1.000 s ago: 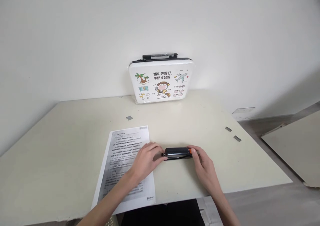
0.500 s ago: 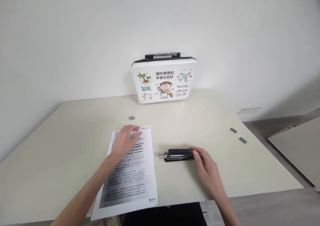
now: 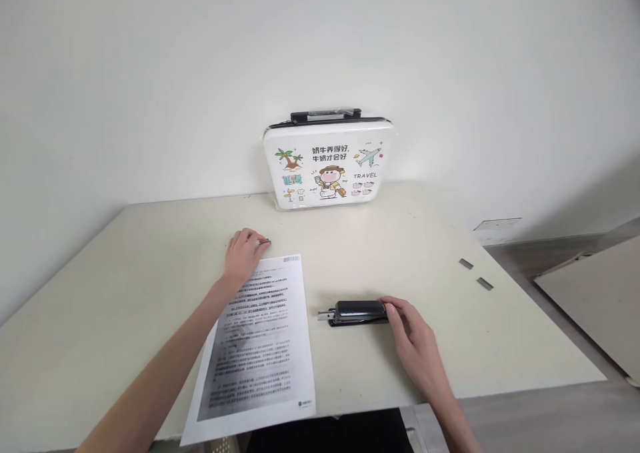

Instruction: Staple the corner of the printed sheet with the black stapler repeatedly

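Left forearm (image 3: 165, 353): bare, extended forward and inward from the lower left. Left hand (image 3: 243, 253): palm down, fingers bent, thumb close to fingertips. Right forearm (image 3: 453, 413): bare, angled inward from the lower right, less extended. Right hand (image 3: 413, 336): turned inward, fingers curled, thumb pointing forward in a grip.

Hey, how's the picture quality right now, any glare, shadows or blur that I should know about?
Head view: soft, fairly even light across the table; head view: a darker shadow on the wall toward the right; head view: a faint sheen on the black stapler; head view: small print on the sheet too fine to read.
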Demonstrator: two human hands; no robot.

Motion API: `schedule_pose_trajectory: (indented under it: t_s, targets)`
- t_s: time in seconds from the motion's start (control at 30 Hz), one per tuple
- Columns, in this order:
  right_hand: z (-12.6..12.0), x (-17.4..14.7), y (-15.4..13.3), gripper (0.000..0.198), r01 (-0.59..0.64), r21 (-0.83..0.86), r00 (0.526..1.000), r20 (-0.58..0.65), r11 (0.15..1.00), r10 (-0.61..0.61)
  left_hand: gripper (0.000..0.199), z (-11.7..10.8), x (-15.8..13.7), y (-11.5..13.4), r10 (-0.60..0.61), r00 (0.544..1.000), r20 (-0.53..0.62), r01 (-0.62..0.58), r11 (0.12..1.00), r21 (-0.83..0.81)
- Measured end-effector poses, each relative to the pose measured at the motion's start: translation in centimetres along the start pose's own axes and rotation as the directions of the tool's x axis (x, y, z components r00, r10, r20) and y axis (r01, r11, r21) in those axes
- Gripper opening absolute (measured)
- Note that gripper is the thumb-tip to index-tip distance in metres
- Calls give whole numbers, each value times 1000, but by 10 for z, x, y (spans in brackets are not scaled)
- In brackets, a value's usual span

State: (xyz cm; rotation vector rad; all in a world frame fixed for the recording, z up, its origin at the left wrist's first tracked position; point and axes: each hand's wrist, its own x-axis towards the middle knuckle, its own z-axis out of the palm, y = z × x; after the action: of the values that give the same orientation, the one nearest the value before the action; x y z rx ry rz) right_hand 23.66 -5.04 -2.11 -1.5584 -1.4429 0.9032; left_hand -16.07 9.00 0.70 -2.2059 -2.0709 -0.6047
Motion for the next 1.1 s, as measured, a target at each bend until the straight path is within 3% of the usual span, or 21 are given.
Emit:
schedule_pose_trajectory:
  t_s: [0.2, 0.4, 0.6, 0.83, 1.1]
  targets:
    - [0, 0, 1, 44, -6, -8, 1000, 3, 1000, 6, 22, 0, -5, 0, 37, 999, 12, -37, 999, -22]
    - [-1, -1, 0, 45, -19, -3, 1000, 6, 1000, 19, 29, -8, -1, 7, -25, 999, -24, 21, 990, -141]
    - [0, 0, -1, 45, -24, -5, 1000, 7, 1000, 24, 38, -24, -22, 39, -61, 998, 35, 69, 935, -348]
    - [-1, 1, 0, 44, -20, -11, 1000, 7, 1000, 20, 34, -35, -72, 89, -7, 974, 228, 146, 785, -602]
    - [-2, 1, -2, 44, 7, 13, 1000, 2, 1000, -7, 27, -30, -108, 132, 240, 952, 191, -97, 826, -555]
